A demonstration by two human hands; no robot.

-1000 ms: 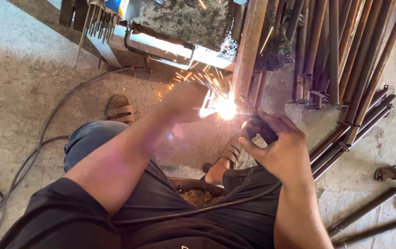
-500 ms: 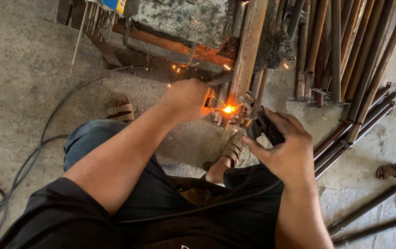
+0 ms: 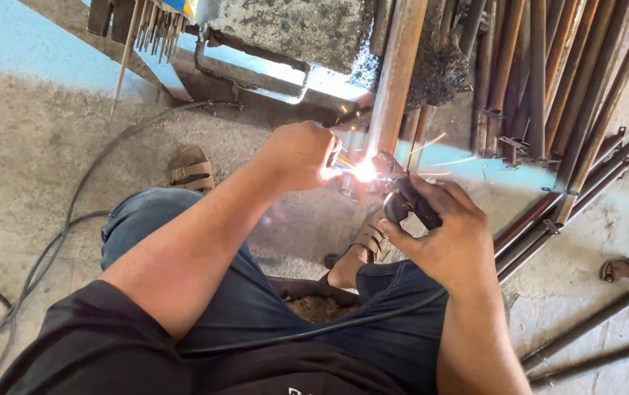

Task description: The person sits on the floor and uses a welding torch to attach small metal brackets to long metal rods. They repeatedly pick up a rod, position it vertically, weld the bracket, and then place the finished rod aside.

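Welding w/ bare hands, head view: right hand fist-wrapped on black electrode holder, tip aimed 10 o'clock at arc. Left hand curled, pinching small piece at rusty pipe; pipe axis 12–6. Best: steady short arc, shield eyes.

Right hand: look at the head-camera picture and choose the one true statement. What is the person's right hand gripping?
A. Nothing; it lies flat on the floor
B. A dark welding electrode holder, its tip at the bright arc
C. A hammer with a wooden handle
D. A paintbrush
B: the right hand closes round a dark electrode holder whose tip meets the bright arc beside the rusty steel pipe.
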